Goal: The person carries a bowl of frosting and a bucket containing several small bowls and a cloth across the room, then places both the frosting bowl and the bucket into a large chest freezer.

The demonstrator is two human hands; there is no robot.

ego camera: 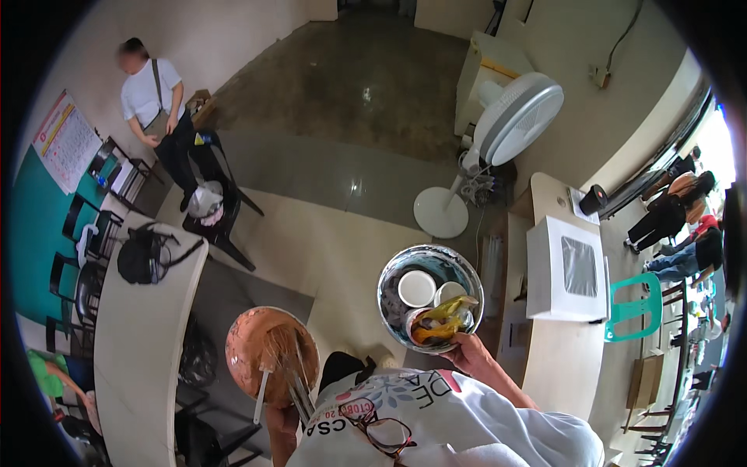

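At the lower centre-right, my right hand [465,352] grips the near rim of a round bucket [383,309]. Inside the bucket are white lidded tubs [416,288] and a yellow plastic bag [444,321]. My left forearm runs up to a bowl [240,338] coated with orange-brown paste, and my left hand [283,413] is at its underside, mostly hidden, so its grip cannot be seen in full. A wire whisk [286,356] and a white-handled spatula [262,397] rest in the bowl. Eyeglasses [388,435] hang at my shirt front.
A long table [140,327] with a black backpack [139,257] stands left. A person [153,87] stands beside black plastic chairs [219,204]. Ahead is a white pedestal fan [442,213]. A desk [563,362] with a white box [543,268] is at right, near a green chair [653,306].
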